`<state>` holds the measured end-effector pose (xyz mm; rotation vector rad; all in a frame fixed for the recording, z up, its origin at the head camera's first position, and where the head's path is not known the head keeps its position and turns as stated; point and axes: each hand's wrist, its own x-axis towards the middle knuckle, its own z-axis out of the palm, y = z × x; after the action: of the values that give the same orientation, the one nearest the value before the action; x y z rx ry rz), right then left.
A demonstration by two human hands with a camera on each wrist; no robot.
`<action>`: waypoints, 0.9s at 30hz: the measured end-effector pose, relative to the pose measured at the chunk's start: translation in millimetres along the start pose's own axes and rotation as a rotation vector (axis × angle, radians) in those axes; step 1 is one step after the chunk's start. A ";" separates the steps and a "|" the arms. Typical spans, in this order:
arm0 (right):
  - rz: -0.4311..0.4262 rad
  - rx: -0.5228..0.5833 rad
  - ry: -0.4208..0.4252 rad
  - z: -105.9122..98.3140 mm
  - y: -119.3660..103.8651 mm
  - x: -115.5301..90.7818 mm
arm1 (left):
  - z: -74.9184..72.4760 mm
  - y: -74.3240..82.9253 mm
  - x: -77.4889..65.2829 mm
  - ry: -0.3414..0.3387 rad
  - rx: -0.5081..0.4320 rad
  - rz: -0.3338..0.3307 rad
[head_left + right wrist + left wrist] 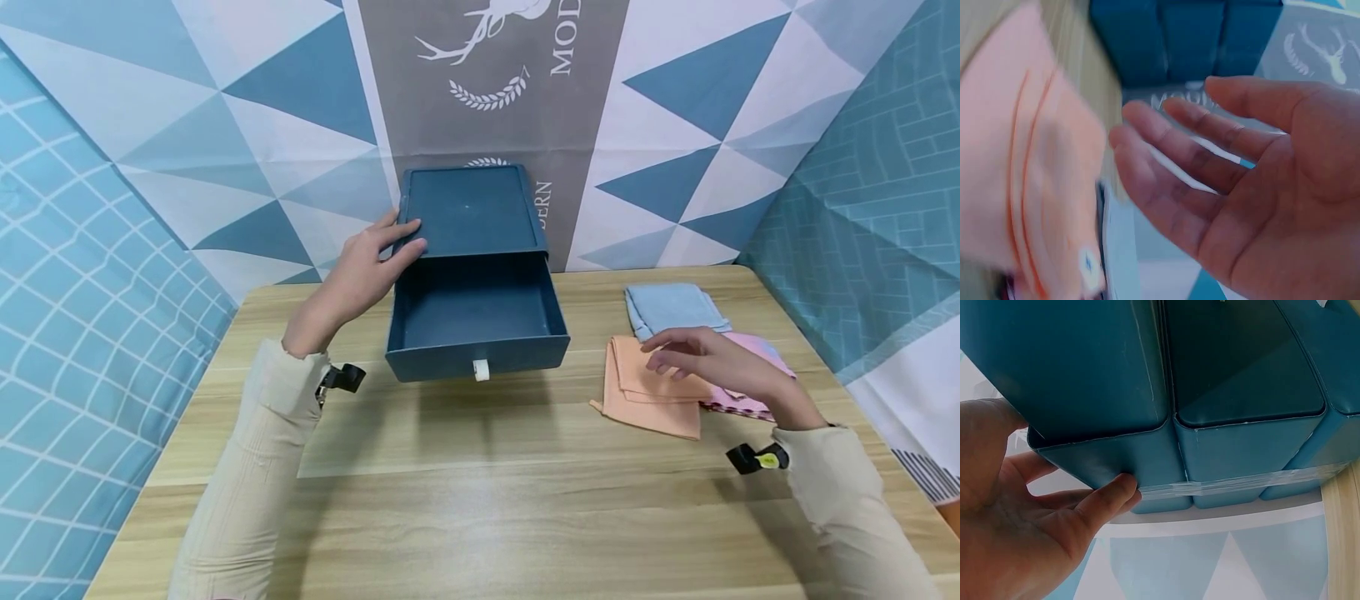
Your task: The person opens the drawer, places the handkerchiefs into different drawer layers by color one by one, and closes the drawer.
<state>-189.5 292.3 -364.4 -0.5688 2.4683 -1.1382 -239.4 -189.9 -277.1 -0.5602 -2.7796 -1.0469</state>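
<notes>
A dark blue drawer cabinet point(468, 208) stands at the back of the table, its top drawer point(480, 358) pulled out and bare inside. My left hand point(367, 267) rests on the cabinet's upper left edge, some fingers on the top and others against the side. In the left wrist view a fingertip point(1124, 484) touches the cabinet side near clear tape. My right hand point(705, 362) hovers over a folded orange cloth point(652, 408), fingers loosely bent and holding nothing. The right wrist view shows a gap between this hand and the cloth.
Behind the orange cloth lies a folded light blue cloth point(675, 307). A pink cloth point(757, 348) with a checked edge is partly hidden under my right hand. A white pull tab point(482, 370) sticks out from the drawer front. Patterned fabric point(300, 108) hangs behind the wooden table point(487, 517).
</notes>
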 end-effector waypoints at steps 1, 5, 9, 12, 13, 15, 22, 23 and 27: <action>0.006 -0.052 0.022 -1.7 2.6 0.4 | -0.1 -0.4 0.0 0.002 0.000 0.000; 0.040 -0.254 0.089 -5.0 13.7 5.2 | -0.1 -1.7 -0.1 0.006 -0.003 0.000; 0.063 -0.388 0.126 -3.7 26.3 13.0 | 0.4 -1.6 -0.3 0.006 -0.004 0.003; 0.084 -0.434 0.145 -0.9 33.4 17.3 | 0.7 -0.8 -0.5 0.005 -0.006 0.005; 0.088 -0.447 0.154 0.0 35.0 18.5 | 0.9 -0.6 -0.6 0.006 -0.007 0.005; 0.086 -0.483 0.179 1.9 36.9 21.0 | 1.0 -0.2 -0.8 0.008 -0.005 0.004; 0.058 -0.624 0.267 6.2 39.7 28.1 | 1.5 0.1 -0.8 0.013 0.009 0.002; 0.055 -0.640 0.270 6.3 40.6 28.1 | 1.6 -0.2 -0.8 0.013 0.009 0.002; 0.085 -0.671 0.269 6.8 44.5 27.1 | 2.2 -1.3 -0.7 0.015 0.008 0.002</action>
<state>-218.5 301.0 -407.4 -0.4956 3.0736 -0.3403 -239.2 -189.6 -279.7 -0.5512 -2.7682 -1.0349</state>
